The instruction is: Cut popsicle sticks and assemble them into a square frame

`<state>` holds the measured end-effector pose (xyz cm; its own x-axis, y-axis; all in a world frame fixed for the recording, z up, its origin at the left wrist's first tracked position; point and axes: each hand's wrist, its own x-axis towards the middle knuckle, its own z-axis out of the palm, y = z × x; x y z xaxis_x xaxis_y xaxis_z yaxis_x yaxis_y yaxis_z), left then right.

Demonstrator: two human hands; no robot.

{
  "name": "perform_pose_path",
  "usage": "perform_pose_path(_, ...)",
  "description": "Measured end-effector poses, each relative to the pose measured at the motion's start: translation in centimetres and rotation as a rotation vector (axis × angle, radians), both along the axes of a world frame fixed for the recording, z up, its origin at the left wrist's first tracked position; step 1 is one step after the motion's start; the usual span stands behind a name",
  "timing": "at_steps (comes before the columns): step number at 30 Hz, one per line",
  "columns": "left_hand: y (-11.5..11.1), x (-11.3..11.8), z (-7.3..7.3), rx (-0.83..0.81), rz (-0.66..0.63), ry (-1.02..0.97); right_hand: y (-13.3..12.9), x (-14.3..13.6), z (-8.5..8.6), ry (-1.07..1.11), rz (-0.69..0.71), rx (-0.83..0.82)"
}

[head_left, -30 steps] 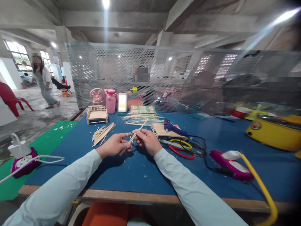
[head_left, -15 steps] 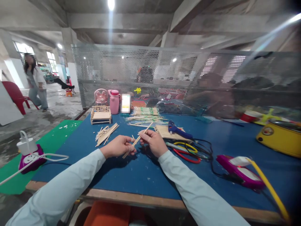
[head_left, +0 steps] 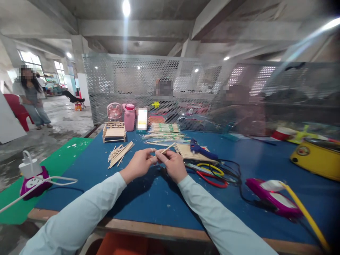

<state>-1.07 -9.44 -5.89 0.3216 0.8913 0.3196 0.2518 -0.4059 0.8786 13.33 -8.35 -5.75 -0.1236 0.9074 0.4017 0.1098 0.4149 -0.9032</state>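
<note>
My left hand (head_left: 140,163) and my right hand (head_left: 171,163) meet over the middle of the table, fingertips together. Between them are thin wooden sticks (head_left: 169,147), whose ends poke out past my right fingers; how many is hidden. Both hands are closed on the sticks. Left of my left hand lies a pile of loose wooden sticks (head_left: 120,154). Just beyond my right hand a blue glue gun (head_left: 199,149) rests on a flat panel of sticks (head_left: 183,151). Red-and-yellow-handled pliers (head_left: 212,173) lie beside my right wrist.
Behind stand a small stick-built bed (head_left: 114,132), a pink bottle (head_left: 129,118) and bundled sticks (head_left: 164,129), before a perforated metal screen (head_left: 106,78). To the right are a purple power strip (head_left: 276,200) with cables and a yellow pot (head_left: 316,157). A person (head_left: 29,95) stands far left.
My hands have drawn together, the left moving right and up. The sticks, which ran down past my left fingers, now show mostly beyond my right fingers. The person at far left has shifted left.
</note>
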Motion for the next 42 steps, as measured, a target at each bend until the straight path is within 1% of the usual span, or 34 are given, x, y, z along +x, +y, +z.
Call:
perform_pose_path(3, -0.4, -0.4, 0.3, 0.05, 0.04, 0.096, -0.1, 0.0, 0.0, -0.093, -0.034, 0.119)
perform_pose_path(5, -0.6, -0.8, 0.6, 0.067, 0.058, 0.157, 0.0, 0.0, 0.0, -0.152, -0.032, 0.174)
perform_pose_path(7, -0.7, -1.2, 0.8, 0.064, 0.056, 0.193, 0.1, -0.1, 0.1, -0.222, -0.023, 0.191)
perform_pose_path(9, -0.6, -1.5, 1.0, 0.06, 0.043, 0.194, 0.2, 0.0, 0.5, -0.32, -0.057, 0.169)
perform_pose_path(11, -0.5, -1.8, 1.1, 0.025, 0.024, 0.147, 0.0, 0.5, 1.3, -0.409, -0.125, 0.108)
perform_pose_path(12, -0.4, -1.8, 1.2, -0.023, 0.014, 0.097, -0.3, 0.9, 1.9, -0.458, -0.155, 0.078)
perform_pose_path(14, -0.3, -1.9, 1.4, -0.178, 0.009, -0.063, -1.3, 2.1, 2.8, -0.615, -0.175, 0.031)
perform_pose_path(15, -0.3, -1.9, 1.5, -0.269, 0.017, -0.159, -1.9, 2.8, 3.2, -0.763, -0.17, 0.031)
perform_pose_path(16, -0.2, -1.9, 1.6, -0.353, 0.029, -0.251, -2.6, 3.5, 3.3, -0.967, -0.147, -0.013)
perform_pose_path(17, -0.2, -1.9, 1.7, -0.421, 0.041, -0.328, -3.3, 4.1, 3.2, -1.142, -0.135, -0.063)
perform_pose_path(18, -0.2, -1.8, 1.8, -0.472, 0.049, -0.384, -4.0, 4.5, 2.9, -1.271, -0.131, -0.087)
perform_pose_path(19, -0.2, -1.8, 1.8, -0.503, 0.056, -0.421, -4.7, 4.8, 2.4, -1.351, -0.1, -0.061)
perform_pose_path(21, -0.1, -1.8, 1.7, -0.521, 0.062, -0.46, -5.7, 4.8, 1.2, -1.458, -0.098, 0.006)
perform_pose_path(22, 0.0, -1.8, 1.5, -0.518, 0.067, -0.476, -6.1, 4.7, 0.6, -1.491, -0.129, 0.037)
perform_pose_path(24, 0.1, -1.8, 1.3, -0.508, 0.073, -0.502, -6.6, 4.3, -0.2, -1.515, -0.239, 0.074)
perform_pose_path(26, 0.2, -1.8, 1.1, -0.499, 0.06, -0.515, -6.6, 4.2, -0.1, -1.427, -0.379, 0.108)
perform_pose_path(27, 0.2, -1.8, 1.0, -0.49, 0.046, -0.518, -6.4, 4.2, 0.3, -1.322, -0.441, 0.133)
perform_pose_path(28, 0.2, -1.8, 1.0, -0.477, 0.027, -0.522, -6.0, 4.3, 0.9, -1.178, -0.472, 0.156)
perform_pose_path(29, 0.1, -1.8, 1.0, -0.463, 0.007, -0.528, -5.6, 4.4, 1.6, -1.0, -0.469, 0.16)
perform_pose_path(30, 0.0, -1.8, 1.0, -0.45, -0.016, -0.532, -5.1, 4.5, 2.5, -0.803, -0.425, 0.136)
perform_pose_path(31, -0.2, -1.8, 1.0, -0.439, -0.045, -0.531, -4.6, 4.5, 3.3, -0.603, -0.319, 0.063)
perform_pose_path(33, -0.4, -1.8, 1.2, -0.424, -0.109, -0.507, -3.4, 4.2, 4.7, -0.266, -0.057, -0.183)
perform_pose_path(35, -0.6, -1.7, 1.3, -0.414, -0.158, -0.456, -2.2, 3.6, 5.4, -0.042, 0.158, -0.382)
perform_pose_path(36, -0.6, -1.7, 1.4, -0.412, -0.165, -0.436, -1.6, 3.1, 5.4, 0.031, 0.235, -0.432)
perform_pose_path(38, -0.4, -1.8, 1.5, -0.413, -0.142, -0.422, -0.7, 2.2, 5.0, 0.14, 0.325, -0.451)
perform_pose_path(40, -0.3, -1.8, 1.5, -0.402, -0.113, -0.43, -0.2, 1.2, 4.2, 0.233, 0.349, -0.41)
perform_pose_path(42, -0.2, -1.8, 1.5, -0.369, -0.125, -0.432, -0.1, 0.3, 3.3, 0.284, 0.367, -0.342)
